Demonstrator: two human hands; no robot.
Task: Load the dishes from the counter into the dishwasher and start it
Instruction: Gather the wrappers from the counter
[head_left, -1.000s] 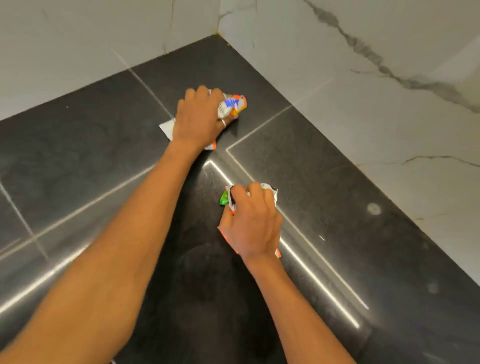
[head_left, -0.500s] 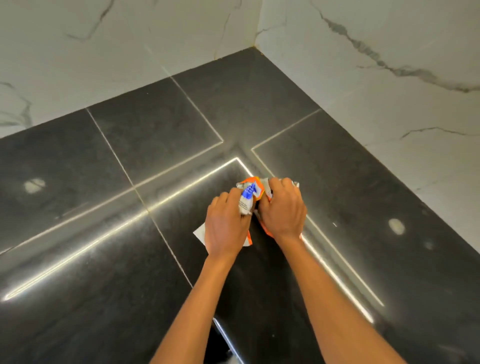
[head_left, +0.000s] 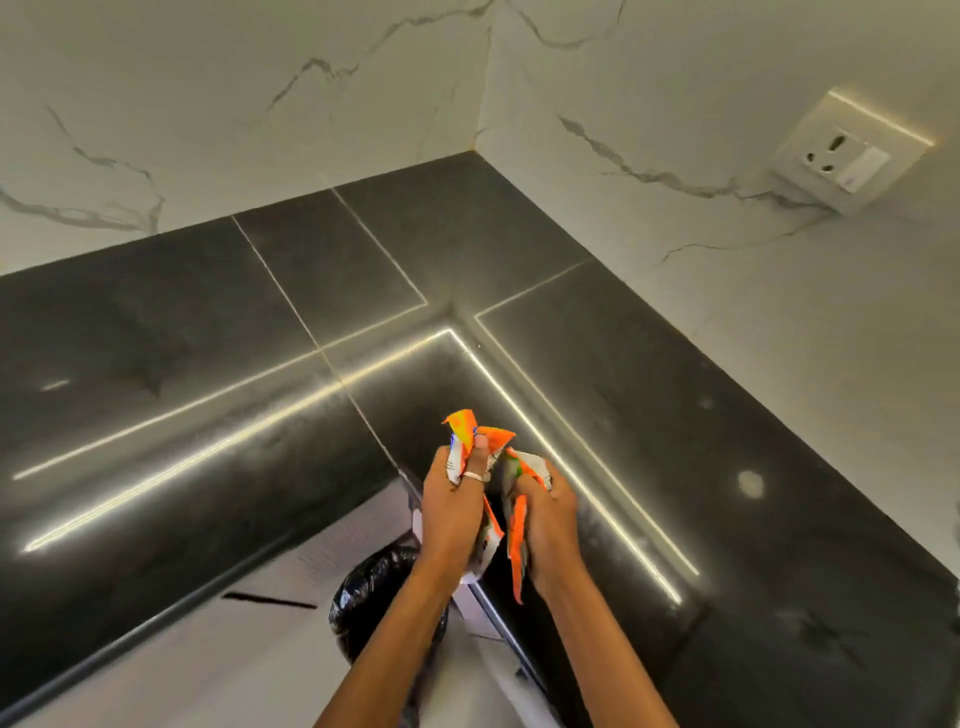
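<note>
Left hand (head_left: 453, 512): fingers curled round orange-white wrapper (head_left: 467, 431) | right hand (head_left: 549, 525): fingers gripping second crumpled wrapper (head_left: 518, 540) | position: lower centre, over counter (head_left: 156, 364) edge (black bin bag (head_left: 374, 587) just lower left)

We record one support: a dark polished stone counter (head_left: 156, 332). It is L-shaped, and its two runs meet in a back corner where it butts against white veined walls (head_left: 260, 104). Thin pale seams (head_left: 291, 306) divide the top into rectangular slabs. Bright line reflections (head_left: 223, 446) follow both runs and turn at the inner corner. The front edge (head_left: 156, 623) looks rounded. On the right run we note a pale roundish spot (head_left: 749, 483), and on the left run a short pale mark (head_left: 54, 385). We cannot tell whether these are residue or glare.
</note>
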